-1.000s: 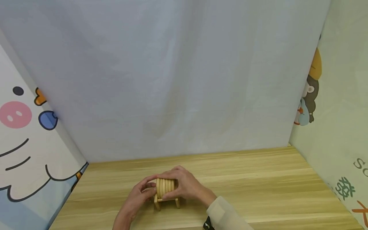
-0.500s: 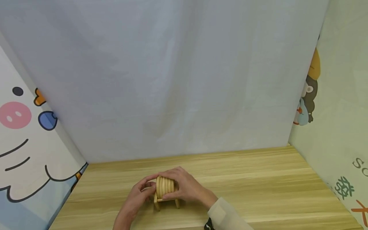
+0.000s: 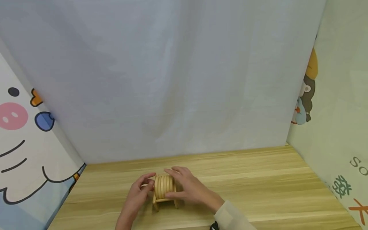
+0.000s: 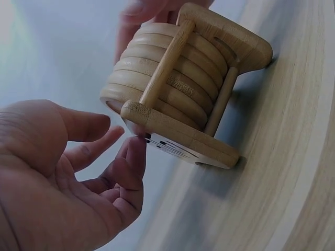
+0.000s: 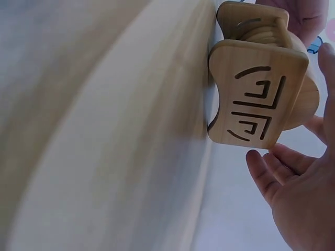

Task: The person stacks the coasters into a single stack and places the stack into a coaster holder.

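A row of several round wooden coasters (image 3: pixel 163 187) stands on edge in a small wooden holder (image 5: pixel 256 94), whose end panel has carved dark grooves. Two rails join its panels in the left wrist view, where the coasters (image 4: pixel 162 65) lie close together. My left hand (image 3: pixel 138 193) is beside the left panel, fingers loosely bent, fingertips right at the panel's face. On the other side, my right hand (image 3: pixel 191 188) has its fingers spread around the coasters' right end. The right wrist view shows those fingers (image 5: pixel 259 170) near the panel's corner, not wrapped round it.
The holder stands on a wood-grain table (image 3: pixel 244 179). A pale grey curtain (image 3: pixel 178 80) hangs behind it. Printed cartoon panels rise at the left (image 3: pixel 23 143) and right (image 3: pixel 330 121). A small black item (image 3: pixel 214 226) shows beside the right sleeve.
My right hand has let go of the coasters, spreading its fingers and shifting slightly right. My left fingers have eased back a little from the coasters. The coasters stay in the holder.
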Demonstrator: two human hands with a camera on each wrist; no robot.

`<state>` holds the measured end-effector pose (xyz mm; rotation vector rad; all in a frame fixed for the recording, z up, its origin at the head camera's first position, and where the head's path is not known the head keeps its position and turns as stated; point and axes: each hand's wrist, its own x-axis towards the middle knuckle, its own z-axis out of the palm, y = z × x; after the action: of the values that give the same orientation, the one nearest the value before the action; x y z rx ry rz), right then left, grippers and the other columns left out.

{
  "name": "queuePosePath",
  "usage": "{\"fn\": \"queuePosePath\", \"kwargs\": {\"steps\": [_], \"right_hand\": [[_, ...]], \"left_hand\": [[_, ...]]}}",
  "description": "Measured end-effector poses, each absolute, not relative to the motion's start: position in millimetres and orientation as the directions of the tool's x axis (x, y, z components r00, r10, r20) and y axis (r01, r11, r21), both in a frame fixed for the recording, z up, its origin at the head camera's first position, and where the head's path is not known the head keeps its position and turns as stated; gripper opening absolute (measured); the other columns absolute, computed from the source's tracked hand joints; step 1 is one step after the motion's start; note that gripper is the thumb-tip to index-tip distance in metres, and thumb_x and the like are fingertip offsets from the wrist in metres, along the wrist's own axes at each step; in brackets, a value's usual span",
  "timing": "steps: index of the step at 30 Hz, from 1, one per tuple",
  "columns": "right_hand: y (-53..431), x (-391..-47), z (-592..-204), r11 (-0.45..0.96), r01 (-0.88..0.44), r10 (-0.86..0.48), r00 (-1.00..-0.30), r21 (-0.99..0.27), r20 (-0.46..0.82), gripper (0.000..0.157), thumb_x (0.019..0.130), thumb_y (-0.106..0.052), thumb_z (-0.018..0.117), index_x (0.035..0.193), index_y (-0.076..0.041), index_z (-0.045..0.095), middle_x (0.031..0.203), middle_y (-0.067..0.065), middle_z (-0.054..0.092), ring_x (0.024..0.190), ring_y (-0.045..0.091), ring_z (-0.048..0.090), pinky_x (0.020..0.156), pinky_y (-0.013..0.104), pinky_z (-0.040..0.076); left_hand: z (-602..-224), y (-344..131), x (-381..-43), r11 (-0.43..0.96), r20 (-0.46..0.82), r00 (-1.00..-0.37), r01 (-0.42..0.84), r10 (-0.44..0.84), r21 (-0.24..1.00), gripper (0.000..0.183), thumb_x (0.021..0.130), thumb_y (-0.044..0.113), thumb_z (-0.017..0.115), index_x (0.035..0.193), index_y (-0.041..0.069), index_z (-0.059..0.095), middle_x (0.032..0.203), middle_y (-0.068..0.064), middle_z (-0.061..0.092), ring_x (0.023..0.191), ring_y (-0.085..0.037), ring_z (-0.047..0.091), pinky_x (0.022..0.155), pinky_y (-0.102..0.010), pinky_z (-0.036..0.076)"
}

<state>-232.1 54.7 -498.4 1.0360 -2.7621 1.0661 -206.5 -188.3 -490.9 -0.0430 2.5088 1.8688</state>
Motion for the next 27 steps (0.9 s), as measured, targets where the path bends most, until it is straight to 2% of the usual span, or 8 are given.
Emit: {"fn": "queuePosePath", "kwargs": {"steps": [6,12,16,21,25,27], "right_hand": [[68.5,-226.9,-496.1,0.542,-0.572,-0.581,-0.784,-0.616,0.217,0.082,0.103,-0.048,0.080,0.172,-0.020,0.044,0.172,0.020,0.041,0.158,0.038,0.041,0.122,0.064,0.045],[87.6,-225.7,-493.2,0.537,-0.579,-0.574,-0.784,-0.613,0.238,0.083,0.104,-0.049,0.080,0.172,-0.020,0.043,0.172,0.020,0.042,0.158,0.039,0.041,0.119,0.065,0.047],[101.3,-223.4,-490.5,0.547,-0.591,-0.559,-0.785,-0.592,0.267,0.082,0.103,-0.046,0.081,0.172,-0.022,0.043,0.170,0.019,0.044,0.156,0.040,0.044,0.116,0.066,0.049],[113.5,-220.0,-487.6,0.575,-0.604,-0.530,-0.789,-0.553,0.310,0.081,0.102,-0.043,0.084,0.170,-0.020,0.047,0.166,0.019,0.049,0.152,0.041,0.048,0.113,0.067,0.051],[119.6,-216.8,-488.5,0.627,-0.618,-0.498,-0.786,-0.474,0.366,0.077,0.099,-0.040,0.086,0.165,-0.016,0.054,0.160,0.021,0.056,0.147,0.041,0.054,0.112,0.067,0.051],[122.9,-214.6,-489.0,0.659,-0.613,-0.467,-0.787,-0.435,0.402,0.074,0.099,-0.038,0.087,0.162,-0.013,0.058,0.155,0.020,0.060,0.143,0.041,0.058,0.112,0.066,0.052]], "left_hand": [[-486.9,-187.3,-206.5,0.311,0.026,-0.999,0.010,-0.047,0.950,0.037,0.117,0.012,0.059,0.151,-0.002,0.061,0.132,-0.023,0.069,0.103,-0.020,0.069,0.074,-0.030,0.054],[-485.7,-183.7,-206.5,0.377,0.098,-0.991,0.058,-0.089,0.924,0.036,0.116,0.015,0.063,0.148,0.001,0.066,0.131,-0.020,0.071,0.108,-0.024,0.072,0.080,-0.027,0.056],[-482.9,-180.4,-204.3,0.428,0.177,-0.978,0.113,-0.111,0.897,0.033,0.115,0.016,0.066,0.144,0.003,0.069,0.128,-0.017,0.072,0.106,-0.021,0.070,0.083,-0.025,0.056],[-479.8,-176.5,-203.4,0.477,0.267,-0.957,0.183,-0.114,0.860,0.031,0.113,0.015,0.067,0.141,0.003,0.071,0.125,-0.016,0.071,0.105,-0.022,0.069,0.082,-0.025,0.055],[-479.9,-173.1,-201.3,0.535,0.313,-0.943,0.206,-0.117,0.820,0.030,0.113,0.015,0.068,0.140,0.002,0.072,0.125,-0.019,0.069,0.108,-0.030,0.071,0.082,-0.027,0.055],[-480.4,-171.4,-200.6,0.565,0.333,-0.935,0.211,-0.122,0.798,0.031,0.112,0.015,0.068,0.140,0.002,0.071,0.128,-0.021,0.068,0.112,-0.034,0.070,0.085,-0.032,0.056]]}}
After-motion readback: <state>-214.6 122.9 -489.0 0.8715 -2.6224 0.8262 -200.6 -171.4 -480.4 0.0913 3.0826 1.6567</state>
